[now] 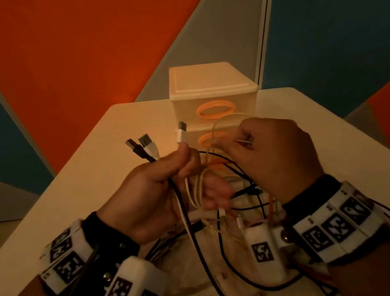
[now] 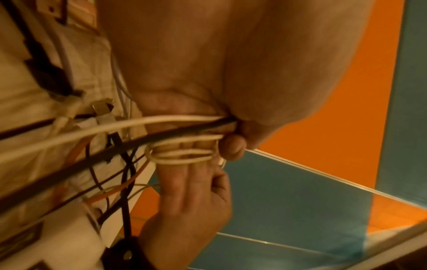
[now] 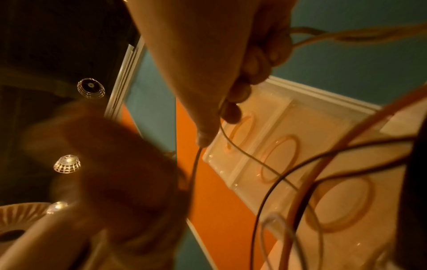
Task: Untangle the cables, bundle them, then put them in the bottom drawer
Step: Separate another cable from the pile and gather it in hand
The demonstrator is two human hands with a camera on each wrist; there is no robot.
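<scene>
My left hand (image 1: 180, 172) grips a bunch of cables (image 1: 178, 200) in its fist. A black USB plug (image 1: 131, 145) and two white plugs (image 1: 147, 143) stick up out of it. A thin cream cable (image 2: 182, 155) is looped several times around fingers where the two hands meet. My right hand (image 1: 237, 142) pinches a thin pale cable (image 3: 233, 146) just right of the fist, in front of the drawer unit (image 1: 204, 81). The unit's bottom drawer is mostly hidden behind my hands. More black, white and orange cables (image 1: 242, 206) hang tangled below both hands.
The cream drawer unit, with orange oval handles (image 1: 216, 109), stands at the far edge of the white table (image 1: 86, 168). A pale cloth (image 1: 230, 245) lies under the loose cables near me. Orange and teal wall panels rise behind the table.
</scene>
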